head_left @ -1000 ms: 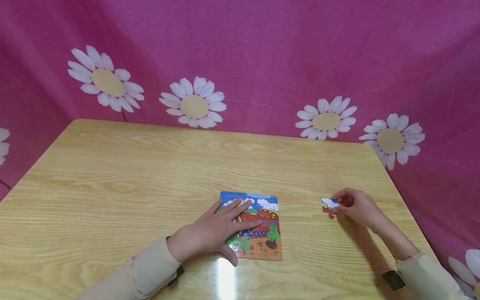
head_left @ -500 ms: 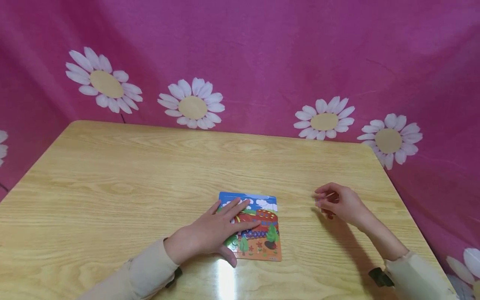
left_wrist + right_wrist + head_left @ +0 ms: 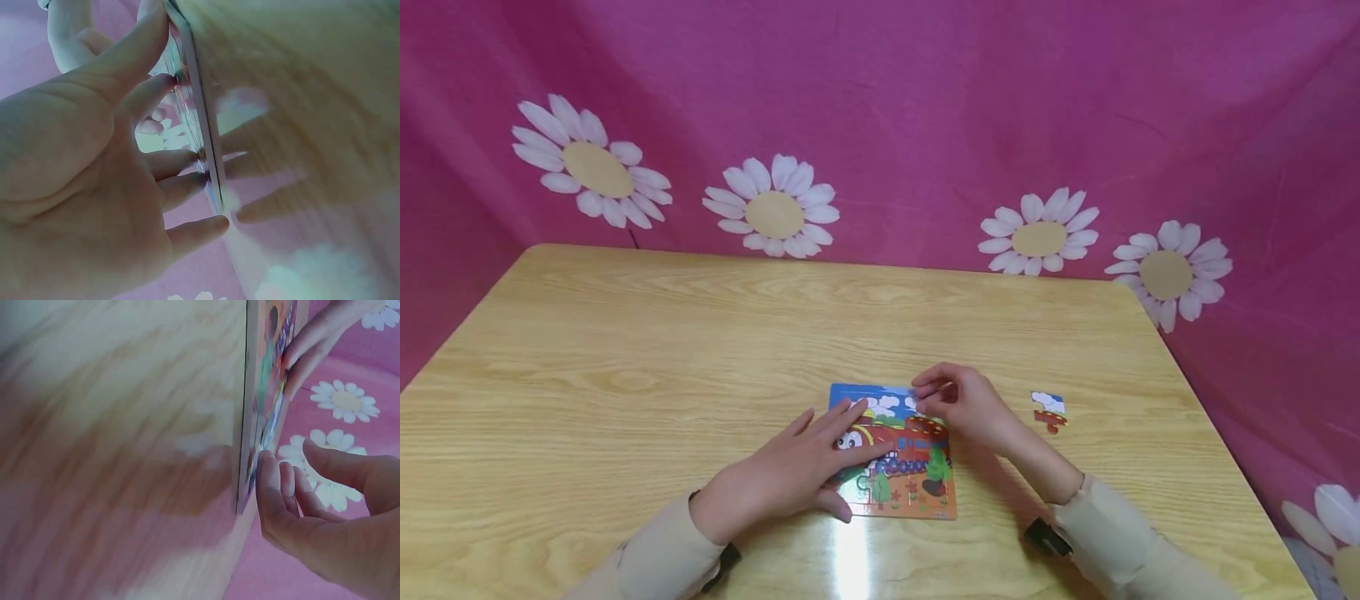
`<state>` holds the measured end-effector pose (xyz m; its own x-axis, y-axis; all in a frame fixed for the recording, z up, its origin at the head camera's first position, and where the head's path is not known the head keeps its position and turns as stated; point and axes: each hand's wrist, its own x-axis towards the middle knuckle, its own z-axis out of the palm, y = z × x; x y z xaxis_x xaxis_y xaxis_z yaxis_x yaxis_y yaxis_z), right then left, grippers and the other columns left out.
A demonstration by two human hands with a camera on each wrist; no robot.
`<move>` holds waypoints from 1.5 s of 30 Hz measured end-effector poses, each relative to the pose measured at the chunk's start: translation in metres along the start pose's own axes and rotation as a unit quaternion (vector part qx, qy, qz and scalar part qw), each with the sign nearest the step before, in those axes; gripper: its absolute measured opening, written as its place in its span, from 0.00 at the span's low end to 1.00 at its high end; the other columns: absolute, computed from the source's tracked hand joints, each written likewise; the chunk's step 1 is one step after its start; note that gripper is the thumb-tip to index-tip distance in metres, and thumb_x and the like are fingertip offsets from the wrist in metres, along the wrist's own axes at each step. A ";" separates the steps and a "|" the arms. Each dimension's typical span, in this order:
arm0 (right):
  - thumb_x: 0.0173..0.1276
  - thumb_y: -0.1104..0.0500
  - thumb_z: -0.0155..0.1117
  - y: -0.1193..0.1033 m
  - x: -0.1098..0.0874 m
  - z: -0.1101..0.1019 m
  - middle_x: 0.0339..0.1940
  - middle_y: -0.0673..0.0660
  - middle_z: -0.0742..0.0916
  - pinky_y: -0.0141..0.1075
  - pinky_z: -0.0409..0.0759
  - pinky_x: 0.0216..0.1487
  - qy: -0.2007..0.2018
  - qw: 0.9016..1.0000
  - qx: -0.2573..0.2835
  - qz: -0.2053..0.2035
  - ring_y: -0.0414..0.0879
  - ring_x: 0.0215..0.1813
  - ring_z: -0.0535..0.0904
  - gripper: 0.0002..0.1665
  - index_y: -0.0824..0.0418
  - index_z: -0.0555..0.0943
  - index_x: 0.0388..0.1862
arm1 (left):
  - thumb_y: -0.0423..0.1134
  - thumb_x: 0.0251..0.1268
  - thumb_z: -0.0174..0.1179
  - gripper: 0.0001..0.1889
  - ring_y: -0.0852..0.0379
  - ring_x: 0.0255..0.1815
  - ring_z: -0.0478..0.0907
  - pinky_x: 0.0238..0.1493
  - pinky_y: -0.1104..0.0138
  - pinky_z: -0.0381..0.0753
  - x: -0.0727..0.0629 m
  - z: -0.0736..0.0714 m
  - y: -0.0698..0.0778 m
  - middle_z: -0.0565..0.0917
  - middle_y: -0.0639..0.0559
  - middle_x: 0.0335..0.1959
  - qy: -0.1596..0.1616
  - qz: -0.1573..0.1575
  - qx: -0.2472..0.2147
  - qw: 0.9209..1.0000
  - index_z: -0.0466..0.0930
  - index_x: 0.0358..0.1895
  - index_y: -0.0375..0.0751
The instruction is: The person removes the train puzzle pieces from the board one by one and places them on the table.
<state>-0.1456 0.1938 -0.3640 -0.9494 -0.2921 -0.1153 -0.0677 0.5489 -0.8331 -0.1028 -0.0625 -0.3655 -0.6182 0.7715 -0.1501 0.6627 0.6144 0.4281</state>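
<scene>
A pink cloth printed with white daisies fills the back of my head view, behind a wood-grain table with rounded far corners. Two cream sleeves reach in from the near side, the left sleeve and the right sleeve, cuffs short of the wrists. Between them I have the jigsaw puzzle lying flat on the table: a red train with a face, clouds above, trees and orange ground below.

The left hand lies across the puzzle's left part, fingers straight and spread; my left wrist feed shows fingertips against its face. The right hand is at the upper right corner, partly covering it. On my right wrist feed its fingers bend loosely, tips at the puzzle, with the thumb well apart from them.

A dark block sits under each wrist, one at the left, one at the right. Smallest, a loose puzzle part, cloud over red, lies right of the right hand; I can't tell whether it is one piece or two.
</scene>
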 end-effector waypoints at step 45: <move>0.61 0.71 0.70 0.027 -0.008 -0.061 0.30 0.56 0.84 0.30 0.77 0.32 0.045 0.995 -0.085 -0.037 0.46 0.31 0.78 0.08 0.68 0.84 0.39 | 0.60 0.55 0.63 0.41 0.40 0.78 0.44 0.69 0.38 0.54 0.001 0.004 0.000 0.50 0.36 0.78 -0.002 -0.011 0.009 1.000 0.63 0.75 0.61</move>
<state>-0.1587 0.2587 -0.3521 -0.9631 -0.2690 -0.0024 -0.1812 0.6553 -0.7333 -0.1018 -0.0612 -0.3692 -0.6315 0.7582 -0.1623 0.6568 0.6343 0.4078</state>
